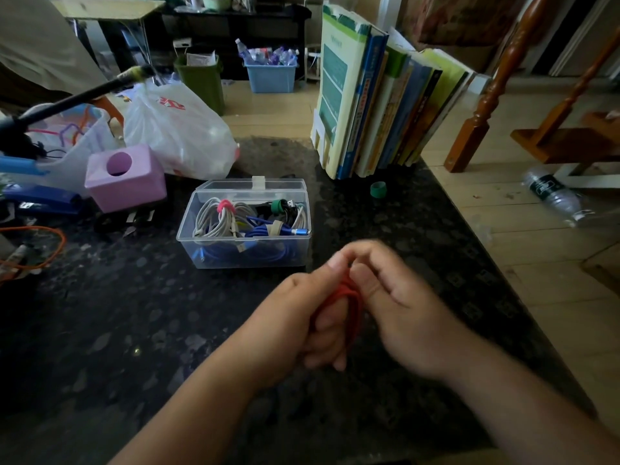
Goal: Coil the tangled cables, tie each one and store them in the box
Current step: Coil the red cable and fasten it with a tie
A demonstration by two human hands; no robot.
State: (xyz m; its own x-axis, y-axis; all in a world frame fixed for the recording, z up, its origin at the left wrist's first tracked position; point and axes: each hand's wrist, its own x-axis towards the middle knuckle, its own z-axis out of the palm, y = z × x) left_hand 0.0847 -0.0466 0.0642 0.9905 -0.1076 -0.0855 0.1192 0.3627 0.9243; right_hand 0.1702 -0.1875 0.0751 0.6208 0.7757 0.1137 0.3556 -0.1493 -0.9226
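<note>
A coiled red cable (352, 303) sits between my two hands above the dark table, in front of the box. My left hand (302, 317) grips the coil with curled fingers. My right hand (392, 297) pinches the top of the coil with thumb and forefinger; the hands are blurred. The clear plastic box (188, 229) stands open behind them, lid tipped back. Inside lie a white coil with a pink tie (223, 206), a blue coil with a beige tie (275, 228) and a black coil with a green tie (278, 206).
A green tie roll (378, 188) lies by a row of upright books (385, 105) at the back right. A pink tissue box (125, 177), white plastic bag (177, 129) and orange cable (33, 250) crowd the left. The table edge (486, 256) runs down the right.
</note>
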